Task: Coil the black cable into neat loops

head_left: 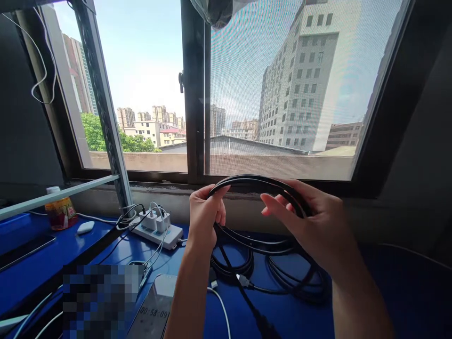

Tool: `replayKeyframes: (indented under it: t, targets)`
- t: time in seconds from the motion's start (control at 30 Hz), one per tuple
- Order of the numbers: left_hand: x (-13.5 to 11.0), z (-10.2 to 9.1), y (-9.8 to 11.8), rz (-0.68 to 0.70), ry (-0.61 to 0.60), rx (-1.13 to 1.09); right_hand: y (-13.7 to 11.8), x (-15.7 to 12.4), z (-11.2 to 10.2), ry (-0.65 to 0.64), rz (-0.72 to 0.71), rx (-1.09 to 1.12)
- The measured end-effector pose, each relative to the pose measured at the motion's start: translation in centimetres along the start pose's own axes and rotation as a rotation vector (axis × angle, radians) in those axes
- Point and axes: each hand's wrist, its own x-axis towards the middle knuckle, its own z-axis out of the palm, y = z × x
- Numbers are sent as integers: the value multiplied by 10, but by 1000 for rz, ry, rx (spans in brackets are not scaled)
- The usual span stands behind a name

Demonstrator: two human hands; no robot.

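A looped black cable [254, 179] is held up between my two hands, its strands arching from one to the other. My left hand [206, 212] pinches the left end of the loop between thumb and fingers. My right hand [316, 219] grips the other end, the strands lying in the crook of its thumb, which points left. The lower part of the loop hangs beneath. On the blue table below lie further coils of black cable [233, 275], with a grey-tipped connector [243, 281] among them. A black plug [266, 327] shows at the bottom edge.
A white power strip [173, 235] with chargers and white cords sits left of my hands. A phone [151, 306] showing a timer lies near my left forearm. An orange-labelled bottle [60, 209] and a metal shelf post [106, 103] stand further left. Windows rise behind the table.
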Motion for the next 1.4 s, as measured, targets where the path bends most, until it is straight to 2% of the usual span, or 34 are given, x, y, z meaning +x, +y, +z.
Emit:
replayKeyframes:
  t: [0.07,0.13,0.23,0.33,0.47,0.53,0.6,0.7,0.77,0.83,0.9,1.03,1.1,1.2,1.27,1.33,1.4]
  targets:
    - [0,1,1,5,31,-64,0,0,4,-37,55,57]
    - [1,4,-2,-22,40,-96,1,0,6,-21,131,136]
    - [4,9,-12,-119,-11,-67,2,-1,4,36,255,242]
    - [9,16,-28,-232,-61,71,0,0,-1,94,292,292]
    - [11,17,-47,-258,-48,334,-5,0,-2,293,249,316]
    - [10,15,-53,-318,-169,429,-8,-2,1,392,205,301]
    - [7,12,-57,-422,-417,449,-13,-5,6,446,170,276]
    - [2,10,-57,-528,-773,366,-23,-12,15,480,157,254]
    - [0,11,-56,-543,-864,289,-29,-16,18,495,148,239]
    - [0,13,-57,-540,-842,220,-30,-18,18,487,118,240]
    - [3,14,-61,-527,-765,130,-25,-17,15,461,68,281]
    - [10,15,-71,-366,-586,-77,2,-4,10,383,3,392]
    - [13,15,-73,-300,-483,-144,17,6,11,383,80,459]
    - [16,17,-70,-262,-361,-255,34,19,15,427,322,586]
    - [17,18,-66,-254,-294,-305,42,23,18,398,465,601]
    - [17,20,-63,-251,-223,-321,47,25,19,354,526,559]
    - [18,19,-61,-226,-177,-319,50,25,18,336,528,513]
